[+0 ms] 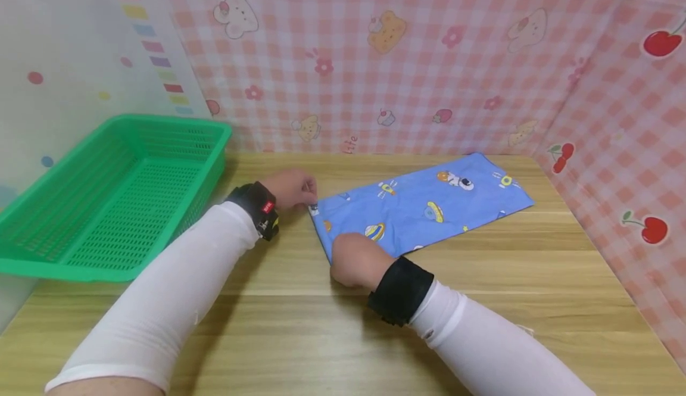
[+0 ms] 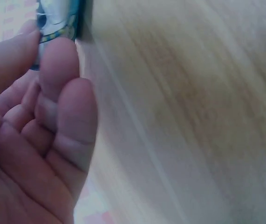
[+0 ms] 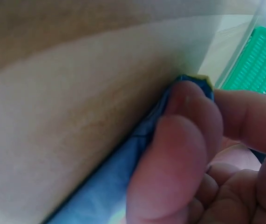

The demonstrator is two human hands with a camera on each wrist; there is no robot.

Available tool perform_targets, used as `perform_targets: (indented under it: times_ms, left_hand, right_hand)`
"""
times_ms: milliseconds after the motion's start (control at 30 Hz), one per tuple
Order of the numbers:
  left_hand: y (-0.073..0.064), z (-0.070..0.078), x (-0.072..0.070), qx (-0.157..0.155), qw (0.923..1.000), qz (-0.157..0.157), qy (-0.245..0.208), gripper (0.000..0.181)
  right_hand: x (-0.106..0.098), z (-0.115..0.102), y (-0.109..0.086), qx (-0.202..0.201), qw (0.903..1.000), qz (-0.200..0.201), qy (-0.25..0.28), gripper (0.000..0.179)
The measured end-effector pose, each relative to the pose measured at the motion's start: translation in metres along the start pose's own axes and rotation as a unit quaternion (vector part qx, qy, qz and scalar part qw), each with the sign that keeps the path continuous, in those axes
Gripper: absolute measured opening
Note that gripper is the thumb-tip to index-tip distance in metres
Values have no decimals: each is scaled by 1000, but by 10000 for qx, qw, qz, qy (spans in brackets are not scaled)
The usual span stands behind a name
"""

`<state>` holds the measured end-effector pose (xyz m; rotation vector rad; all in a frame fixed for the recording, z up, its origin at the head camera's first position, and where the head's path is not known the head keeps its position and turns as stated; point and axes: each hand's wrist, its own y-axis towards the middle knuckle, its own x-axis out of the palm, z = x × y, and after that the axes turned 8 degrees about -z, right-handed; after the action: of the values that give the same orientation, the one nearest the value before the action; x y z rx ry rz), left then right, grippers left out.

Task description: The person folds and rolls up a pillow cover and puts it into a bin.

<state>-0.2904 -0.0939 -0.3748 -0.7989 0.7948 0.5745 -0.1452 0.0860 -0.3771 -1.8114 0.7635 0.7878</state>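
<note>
A blue cloth (image 1: 418,205) printed with astronauts, planets and spaceships lies folded into a long strip, slanting up to the right across the table. At its far left corner my left hand (image 1: 292,187) pinches the edge between thumb and fingers; the left wrist view shows that corner of cloth (image 2: 58,21) at the fingertips. My right hand (image 1: 359,260) grips the near left corner, its fingers covering that part. In the right wrist view the cloth's edge (image 3: 137,140) runs up to the pinching thumb and finger.
A green slotted plastic basket (image 1: 134,205) stands at the left of the wooden table (image 1: 278,330). Behind the table hangs a pink checked sheet (image 1: 343,56), and a similar cherry-printed one (image 1: 638,164) covers the right side.
</note>
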Motion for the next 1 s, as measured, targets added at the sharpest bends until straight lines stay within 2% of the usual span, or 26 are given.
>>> perform_targets:
  times_ms: [100,233,467,600,800,1000]
  left_hand:
    - [2,1,3,-121,9994,265,-196,17]
    - [5,1,7,-236,9985,469,-127,16]
    - [12,1,13,-385,9983,417,-101,22]
    - [17,4,17,-464,9976,507,-31,23]
    - [15,9,21,-263,9973,673,-143,10]
    - [7,5,14,6,9992,352,-198,11]
  right_hand:
    - [0,2,1,35,9999,-76,81,10]
    - [-2,4,2,80,9995,-218,224,12]
    - [-3,4,1,-10,9995,-301,51,16]
    - [-3,6,1,-53,9993,-341,-142,19]
    - [-6,7,-2,61,9982,-431,-425,20]
    - [-7,9,-1,205,9979,-342,-514,20]
